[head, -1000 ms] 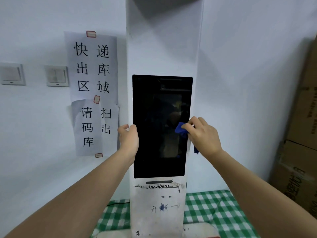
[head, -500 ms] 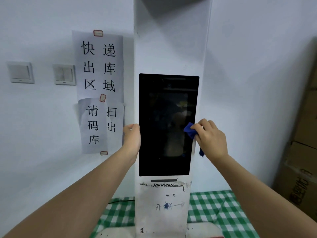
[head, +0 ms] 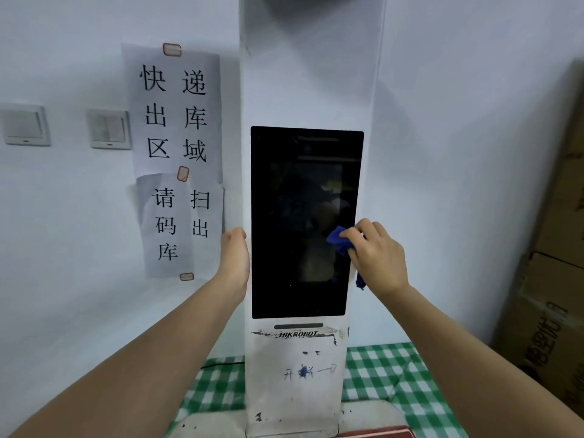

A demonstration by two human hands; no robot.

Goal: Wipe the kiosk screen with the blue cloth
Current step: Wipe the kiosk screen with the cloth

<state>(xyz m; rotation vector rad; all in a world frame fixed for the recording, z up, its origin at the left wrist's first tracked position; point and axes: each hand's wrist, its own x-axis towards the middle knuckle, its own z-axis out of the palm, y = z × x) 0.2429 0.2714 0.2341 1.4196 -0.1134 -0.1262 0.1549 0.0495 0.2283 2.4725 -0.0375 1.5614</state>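
A tall white kiosk (head: 309,74) stands against the wall with a dark upright screen (head: 294,216) in its middle. My right hand (head: 377,256) grips a bunched blue cloth (head: 338,239) and presses it on the screen's right side, a little below mid-height. A tail of the cloth hangs out under the hand. My left hand (head: 235,257) holds the kiosk's left edge at about the same height, fingers wrapped behind it and hidden.
Paper signs (head: 177,159) with black characters are taped to the wall left of the kiosk, beside two light switches (head: 109,129). A green checked tablecloth (head: 385,371) lies under the kiosk base. Cardboard boxes (head: 556,279) are stacked at the right.
My right hand and the cloth have stayed at the screen's right edge, shifting only slightly. The view has drifted, so the kiosk sits further right in frame. The left hand keeps its hold.
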